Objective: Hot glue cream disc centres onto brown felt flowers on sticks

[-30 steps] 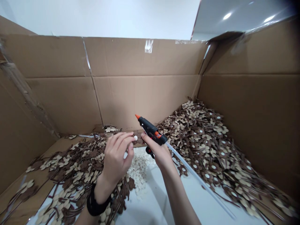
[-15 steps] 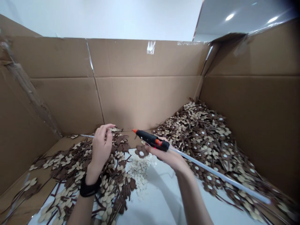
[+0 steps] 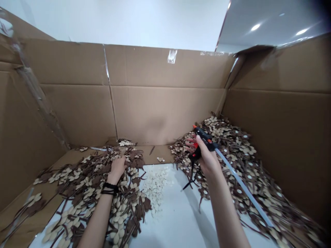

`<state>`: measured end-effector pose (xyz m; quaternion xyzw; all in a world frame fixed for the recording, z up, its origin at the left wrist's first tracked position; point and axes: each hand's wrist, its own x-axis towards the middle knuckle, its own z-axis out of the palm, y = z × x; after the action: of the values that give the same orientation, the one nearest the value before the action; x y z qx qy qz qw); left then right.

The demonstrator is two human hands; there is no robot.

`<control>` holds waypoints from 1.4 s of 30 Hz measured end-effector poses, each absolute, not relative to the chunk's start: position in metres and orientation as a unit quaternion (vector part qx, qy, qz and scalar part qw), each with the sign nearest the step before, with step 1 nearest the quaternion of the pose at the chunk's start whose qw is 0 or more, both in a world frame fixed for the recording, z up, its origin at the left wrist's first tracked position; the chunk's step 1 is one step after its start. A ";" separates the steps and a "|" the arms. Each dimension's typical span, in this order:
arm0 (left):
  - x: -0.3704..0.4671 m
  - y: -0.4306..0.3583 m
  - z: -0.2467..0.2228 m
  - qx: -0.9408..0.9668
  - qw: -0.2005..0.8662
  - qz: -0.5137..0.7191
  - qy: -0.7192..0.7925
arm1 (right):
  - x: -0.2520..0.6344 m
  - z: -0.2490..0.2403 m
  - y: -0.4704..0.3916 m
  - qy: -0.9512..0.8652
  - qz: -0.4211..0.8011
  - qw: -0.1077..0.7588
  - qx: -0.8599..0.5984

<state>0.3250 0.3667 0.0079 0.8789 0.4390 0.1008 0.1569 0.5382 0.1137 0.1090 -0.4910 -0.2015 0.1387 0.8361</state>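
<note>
My right hand (image 3: 207, 156) grips a black and orange glue gun (image 3: 204, 137), its orange tip pointing up and left. A long whitish glue stick (image 3: 244, 187) sticks out of the gun's back end. Some fingers of this hand are spread past the handle, and dark thin strips hang beneath it. On the left, my left hand (image 3: 118, 168) is down in a pile of brown and beige flower-shaped pieces (image 3: 88, 193) with stems. Its fingers are curled, their tips hidden, so what they pinch cannot be made out.
Small white discs (image 3: 155, 189) lie scattered on a white board (image 3: 181, 213) between my arms. A larger heap of flower pieces with white dots (image 3: 240, 158) rises against the right wall. Tall cardboard walls (image 3: 165, 110) enclose the sides and back.
My left hand has dropped from above the left pile down into it. My right hand has moved right with the glue gun; the brown flower beside it no longer shows there.
</note>
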 end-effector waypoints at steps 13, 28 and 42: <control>0.292 0.266 0.142 0.788 0.518 0.266 0.202 | 0.458 0.100 0.108 -0.492 0.234 0.632 -0.551; 0.277 0.222 0.156 0.801 0.497 0.237 0.234 | 0.467 0.086 0.099 -0.444 0.110 0.657 -0.599; 0.280 0.217 0.151 0.793 0.493 0.258 0.248 | 0.466 0.091 0.099 -0.382 0.130 0.686 -0.606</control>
<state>0.2797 0.2167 0.1514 0.7932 0.2476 0.2577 0.4931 0.4662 0.0988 0.0909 -0.6058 -0.3823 0.1297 0.6856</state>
